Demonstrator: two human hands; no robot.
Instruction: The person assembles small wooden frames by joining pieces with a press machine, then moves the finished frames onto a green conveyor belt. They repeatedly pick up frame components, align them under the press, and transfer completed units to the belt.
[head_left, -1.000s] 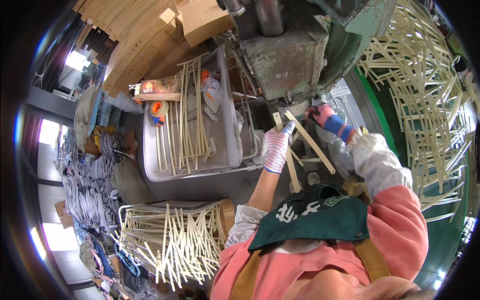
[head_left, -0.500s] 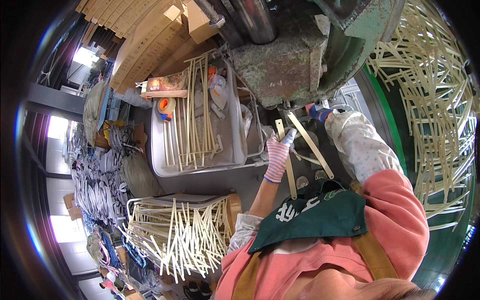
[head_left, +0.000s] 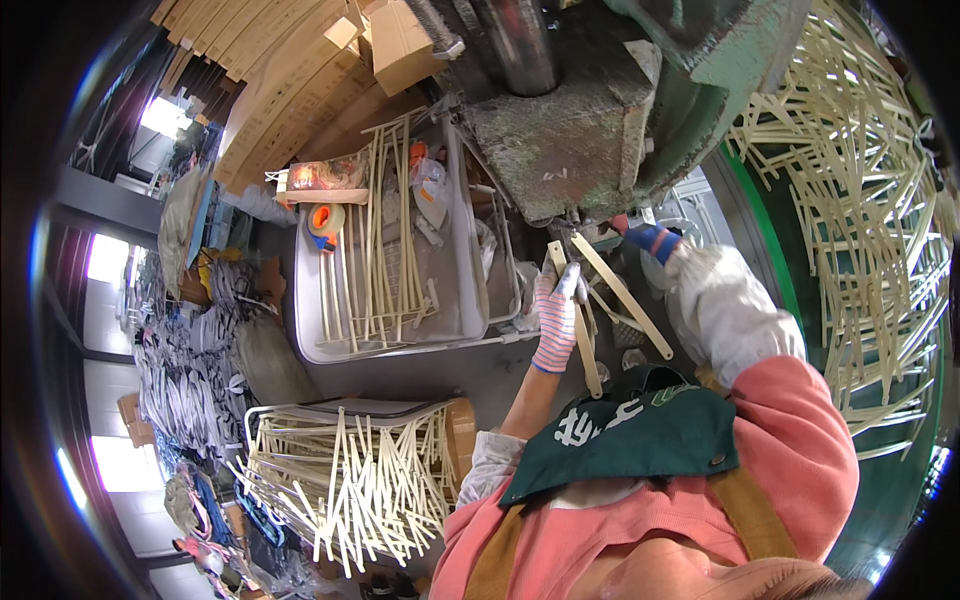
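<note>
Just near of the press (head_left: 565, 150), our L hand (head_left: 555, 318) grips 1 pale strip (head_left: 588, 360); a 2nd strip (head_left: 625, 300) slants off to its right, far end close below the press. Our R hand (head_left: 648, 238) is at the press's right side; can't tell if it's open or closed, or on what. To do this well, we'd prob. want a firm L grip, strip ends lined up & both hands clear of the press, esp. the R.
</note>
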